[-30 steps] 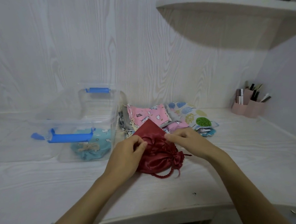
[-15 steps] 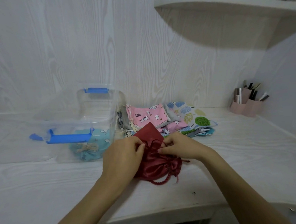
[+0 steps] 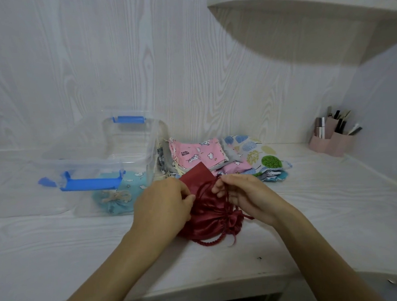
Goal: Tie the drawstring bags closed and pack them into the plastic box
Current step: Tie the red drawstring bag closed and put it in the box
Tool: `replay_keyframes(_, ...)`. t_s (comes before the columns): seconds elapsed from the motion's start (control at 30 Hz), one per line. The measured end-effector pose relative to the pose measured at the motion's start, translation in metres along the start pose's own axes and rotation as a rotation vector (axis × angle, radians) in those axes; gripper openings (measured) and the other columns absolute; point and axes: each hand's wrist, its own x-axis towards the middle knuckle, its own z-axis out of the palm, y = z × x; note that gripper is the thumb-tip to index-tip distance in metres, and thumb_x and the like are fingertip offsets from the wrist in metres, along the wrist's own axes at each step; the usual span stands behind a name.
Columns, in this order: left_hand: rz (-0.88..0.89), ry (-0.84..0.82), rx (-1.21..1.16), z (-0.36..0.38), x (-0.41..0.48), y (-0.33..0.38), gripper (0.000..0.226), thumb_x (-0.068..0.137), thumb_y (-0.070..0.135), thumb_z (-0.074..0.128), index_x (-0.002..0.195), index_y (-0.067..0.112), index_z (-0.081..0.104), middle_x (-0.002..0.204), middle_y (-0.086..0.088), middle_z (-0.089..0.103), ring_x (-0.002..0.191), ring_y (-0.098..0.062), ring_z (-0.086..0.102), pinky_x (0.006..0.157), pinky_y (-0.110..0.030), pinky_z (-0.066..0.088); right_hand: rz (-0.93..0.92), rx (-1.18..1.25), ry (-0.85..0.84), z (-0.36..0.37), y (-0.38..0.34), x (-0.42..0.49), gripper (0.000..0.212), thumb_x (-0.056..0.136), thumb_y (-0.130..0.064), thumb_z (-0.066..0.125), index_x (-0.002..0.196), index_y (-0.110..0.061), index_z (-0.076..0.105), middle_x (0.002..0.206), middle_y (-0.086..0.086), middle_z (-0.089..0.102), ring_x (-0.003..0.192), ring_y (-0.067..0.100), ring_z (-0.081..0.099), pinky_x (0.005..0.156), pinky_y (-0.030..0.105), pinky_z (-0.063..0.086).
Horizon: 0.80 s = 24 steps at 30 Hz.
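A dark red satin drawstring bag [image 3: 211, 217] lies on the white desk in front of me, its mouth gathered toward me and a red cord looping out below it. My left hand [image 3: 163, 204] grips the bag's left side. My right hand [image 3: 240, 194] pinches the red cord above the bag. The clear plastic box [image 3: 132, 152] with blue latches stands open to the left. A light blue tied bag [image 3: 118, 193] lies inside it.
A pile of patterned bags [image 3: 216, 156], pink on top, lies behind the red bag against the wall. A pink pen holder [image 3: 333, 138] stands at the far right. A shelf [image 3: 300, 9] juts out overhead on the right.
Both hands have drawn closer together over the red bag, and my right hand now has the cord lifted between its fingers. The bag has barely shifted.
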Motion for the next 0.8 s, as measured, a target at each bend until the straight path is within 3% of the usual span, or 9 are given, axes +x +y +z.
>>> replay_keyframes(0.07,-0.022,-0.037,-0.158,-0.002,0.001,0.000,0.016,0.088,0.033,0.060,0.075,0.027,0.067,0.056,0.013,0.068,0.047,-0.001,0.063,0.067,-0.028,0.056,0.014,0.050,-0.008,0.001,-0.001,-0.001,0.025,0.098,-0.014,0.048,0.087,-0.005,0.069,0.082,0.008,0.072,0.074,0.012,0.066,0.070,0.020,0.052)
replay_keyframes(0.17,0.016,0.044,-0.272,0.001,0.003,-0.003,0.011,0.085,0.031,0.064,0.076,0.028,0.069,0.055,0.011,0.067,0.054,-0.002,0.065,0.067,-0.033,0.057,0.012,0.073,0.004,0.003,-0.001,-0.001,0.024,0.099,-0.013,0.048,0.096,-0.005,0.070,0.076,0.005,0.069,0.068,0.010,0.063,0.067,0.019,0.052)
replay_keyframes(0.27,0.198,0.135,-0.387,0.004,0.002,-0.002,0.013,0.085,0.018,0.066,0.086,0.029,0.072,0.070,0.023,0.068,0.071,0.003,0.064,0.075,-0.023,0.053,-0.011,-0.020,0.023,0.006,0.000,-0.001,0.026,0.097,-0.011,0.052,0.084,-0.012,0.073,0.068,0.002,0.062,0.059,0.008,0.054,0.059,0.017,0.046)
replay_keyframes(0.37,0.419,0.045,-0.499,0.008,0.006,0.003,0.027,0.087,0.007,0.064,0.105,0.026,0.072,0.087,0.026,0.068,0.085,0.008,0.062,0.079,-0.005,0.043,-0.030,-0.256,0.002,0.011,-0.002,-0.003,0.031,0.095,-0.010,0.056,0.068,-0.016,0.069,0.064,0.001,0.061,0.058,0.008,0.051,0.060,0.017,0.041)
replay_keyframes(0.53,0.519,-0.104,-0.495,0.023,0.031,0.010,0.033,0.091,0.013,0.060,0.121,0.025,0.066,0.112,0.016,0.068,0.104,0.006,0.061,0.094,-0.015,0.045,0.008,-0.473,-0.030,0.017,-0.006,-0.008,0.021,0.089,0.004,0.055,0.078,-0.007,0.069,0.062,-0.004,0.068,0.055,0.003,0.057,0.059,0.012,0.043)
replay_keyframes(0.63,0.492,-0.222,-0.521,0.031,0.037,0.010,0.033,0.091,0.016,0.062,0.123,0.023,0.064,0.111,0.010,0.069,0.101,0.005,0.062,0.093,-0.017,0.047,0.020,-0.528,-0.043,0.015,-0.008,-0.011,0.018,0.086,0.004,0.059,0.078,-0.006,0.071,0.064,-0.004,0.071,0.058,0.005,0.060,0.062,0.013,0.046)
replay_keyframes(0.8,0.322,-0.130,-0.472,0.041,0.035,0.005,0.040,0.088,0.030,0.065,0.124,0.032,0.048,0.086,0.011,0.064,0.068,0.002,0.059,0.068,-0.016,0.047,-0.014,-0.470,-0.032,0.014,-0.008,-0.017,0.016,0.081,0.007,0.065,0.086,-0.006,0.071,0.076,0.007,0.073,0.071,0.011,0.066,0.072,0.021,0.053)
